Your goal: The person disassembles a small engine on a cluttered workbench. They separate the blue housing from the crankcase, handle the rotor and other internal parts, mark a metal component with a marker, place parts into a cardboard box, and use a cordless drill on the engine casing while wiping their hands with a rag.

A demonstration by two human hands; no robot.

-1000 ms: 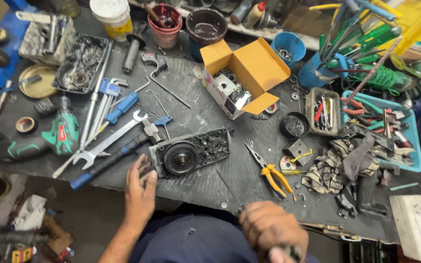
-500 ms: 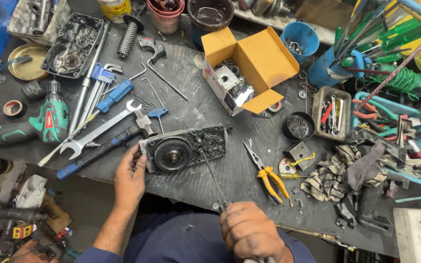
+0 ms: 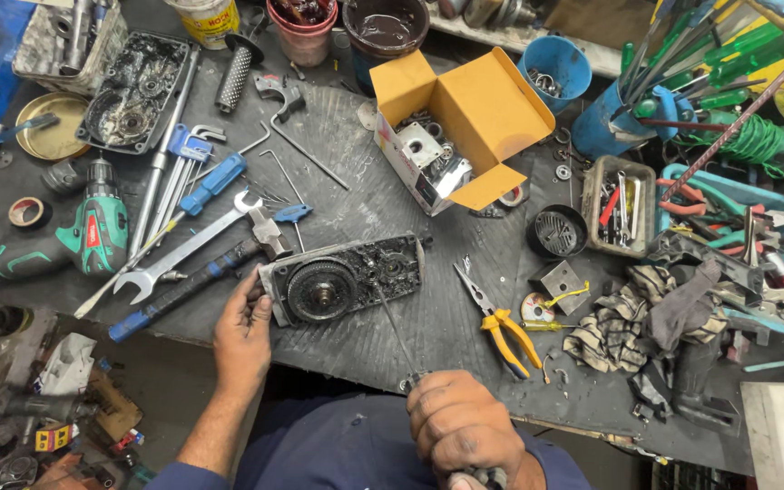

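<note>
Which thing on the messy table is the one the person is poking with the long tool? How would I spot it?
Find the open orange cardboard box in the middle of the dark table. Just below it, near the table's front edge, lies a flat grey metal gear case, with the left hand on its left end and the screwdriver from the right hand reaching into it. Unlike the wrenches beside it, it has a big round toothed wheel inside.

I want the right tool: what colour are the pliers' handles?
Yellow and blue handles on the pliers, in the head view.
</note>
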